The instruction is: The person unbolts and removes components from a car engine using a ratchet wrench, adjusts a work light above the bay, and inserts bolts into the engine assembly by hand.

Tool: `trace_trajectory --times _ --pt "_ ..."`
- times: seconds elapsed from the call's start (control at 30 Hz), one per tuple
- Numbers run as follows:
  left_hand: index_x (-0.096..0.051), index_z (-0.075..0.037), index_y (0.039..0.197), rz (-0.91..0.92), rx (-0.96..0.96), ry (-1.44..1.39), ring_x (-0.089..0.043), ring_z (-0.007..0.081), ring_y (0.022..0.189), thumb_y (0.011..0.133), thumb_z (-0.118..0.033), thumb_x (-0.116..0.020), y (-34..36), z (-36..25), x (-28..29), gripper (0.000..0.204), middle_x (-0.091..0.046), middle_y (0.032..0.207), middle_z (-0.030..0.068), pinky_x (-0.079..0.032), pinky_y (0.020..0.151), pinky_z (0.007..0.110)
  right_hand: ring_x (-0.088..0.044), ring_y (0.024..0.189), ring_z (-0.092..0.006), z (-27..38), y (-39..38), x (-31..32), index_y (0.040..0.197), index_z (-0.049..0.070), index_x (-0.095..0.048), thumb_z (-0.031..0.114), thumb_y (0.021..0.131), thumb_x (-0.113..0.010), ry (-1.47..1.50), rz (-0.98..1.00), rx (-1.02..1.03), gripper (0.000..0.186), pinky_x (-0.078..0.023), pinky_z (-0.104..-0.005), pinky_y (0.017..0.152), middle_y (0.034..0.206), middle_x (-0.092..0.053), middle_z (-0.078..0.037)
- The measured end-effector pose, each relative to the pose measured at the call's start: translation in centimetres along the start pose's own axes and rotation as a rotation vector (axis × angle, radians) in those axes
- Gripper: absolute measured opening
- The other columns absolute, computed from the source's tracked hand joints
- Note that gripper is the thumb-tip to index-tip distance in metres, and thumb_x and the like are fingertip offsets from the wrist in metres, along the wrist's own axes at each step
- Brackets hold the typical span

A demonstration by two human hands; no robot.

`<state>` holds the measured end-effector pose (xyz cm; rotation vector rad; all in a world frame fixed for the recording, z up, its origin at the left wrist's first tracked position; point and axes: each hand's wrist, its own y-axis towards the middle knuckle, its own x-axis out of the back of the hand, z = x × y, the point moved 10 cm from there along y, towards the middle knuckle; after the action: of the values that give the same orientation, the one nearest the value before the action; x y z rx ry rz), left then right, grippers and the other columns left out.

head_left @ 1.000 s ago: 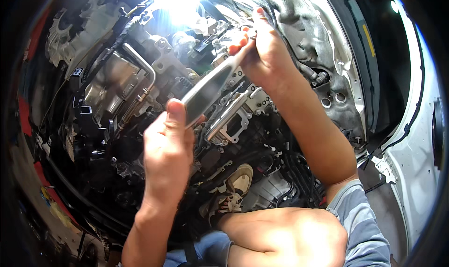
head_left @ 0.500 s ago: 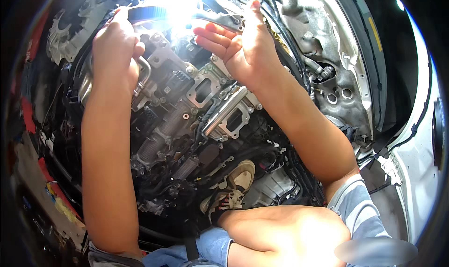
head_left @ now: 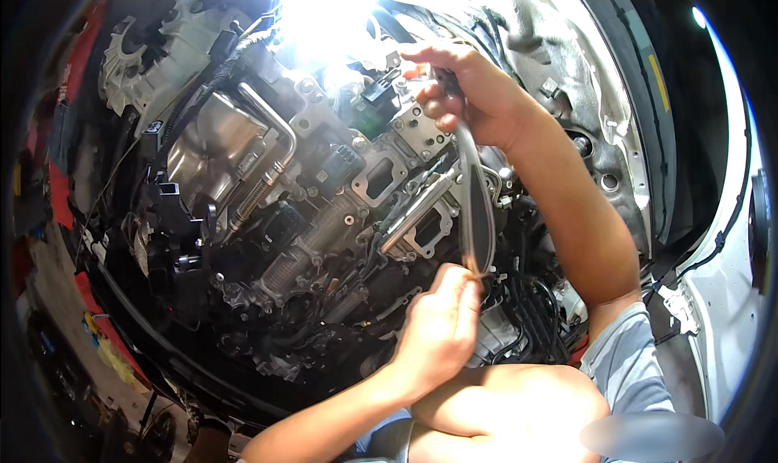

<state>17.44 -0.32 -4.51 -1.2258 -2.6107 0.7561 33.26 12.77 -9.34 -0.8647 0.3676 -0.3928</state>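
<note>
A long, narrow loop of drive belt (head_left: pixel 467 171) hangs between my two hands over the engine. My right hand (head_left: pixel 478 90), at the upper end, curls its fingers around the belt, while its thumb and index finger reach toward the bright glare. At the lower end my left hand (head_left: pixel 438 325) is closed on the belt, its fingertips slightly blurred. Beside the belt is a metal flange with a rectangular port (head_left: pixel 429 232). A second rectangular port (head_left: pixel 379 177) lies to its left.
A strong work light (head_left: pixel 328 9) washes out the top of the engine bay. A bent metal pipe (head_left: pixel 279 131) and a shiny heat shield (head_left: pixel 215 139) are on the left. Cables run along the right, beside the light-coloured body panel (head_left: pixel 559 25). My bent knee (head_left: pixel 510 406) is below.
My left hand has come from the upper left down to the lower middle, drawing the belt into a downward loop. My right hand has shifted slightly right and curled its fingers. My shoe is no longer visible.
</note>
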Motion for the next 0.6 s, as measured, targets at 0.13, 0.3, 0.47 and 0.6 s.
trace_trajectory --times 0.13,0.3,0.47,0.6 --pt "-0.058 -0.001 0.104 0.126 -0.022 -0.119 -0.06 0.0329 0.061 0.099 -0.012 -0.054 -0.1 -0.4 -4.1 0.013 -0.06 0.07 0.0177 -0.049 0.063 0.038 -0.03 0.042 -0.0022 0.7 -0.6 3.2 0.108 0.004 -0.06 0.038 0.093 -0.062 -0.299 0.086 0.01 0.037 -0.022 -0.02 0.037 0.059 -0.042 0.005" --pt "-0.061 -0.002 0.107 -0.19 -0.14 -0.014 -0.052 0.0175 0.054 0.098 -0.007 -0.053 1.7 -1.7 5.1 0.014 -0.058 0.066 0.0089 -0.043 0.053 0.031 -0.032 0.039 -0.0024 3.5 -8.0 2.9 0.097 0.001 -0.062 0.034 0.092 -0.063 -0.576 -0.052 0.385 0.033 -0.024 -0.0201 0.037 0.051 -0.042 0.004" --pt "-0.062 0.001 0.11 -0.212 -0.086 0.028 -0.044 0.0026 0.07 0.099 -0.006 -0.051 2.1 -1.7 9.1 0.017 -0.055 0.079 -0.0037 -0.036 0.062 0.019 -0.037 0.058 -0.0001 -2.7 -14.4 1.8 0.089 0.002 -0.064 0.013 0.085 -0.069 -0.539 0.017 0.452 0.012 -0.028 -0.0203 0.051 0.07 -0.051 0.007" --pt "-0.065 0.002 0.112 -0.252 -0.295 0.41 -0.055 0.0111 0.071 0.092 -0.006 -0.062 4.3 -3.6 10.5 0.022 -0.064 0.082 0.0096 -0.046 0.067 0.027 -0.042 0.061 -0.0022 -8.2 -16.2 2.6 0.092 0.002 -0.065 0.01 0.084 -0.069 -0.362 -0.003 0.448 0.012 -0.034 -0.0205 0.054 0.07 -0.053 0.003"
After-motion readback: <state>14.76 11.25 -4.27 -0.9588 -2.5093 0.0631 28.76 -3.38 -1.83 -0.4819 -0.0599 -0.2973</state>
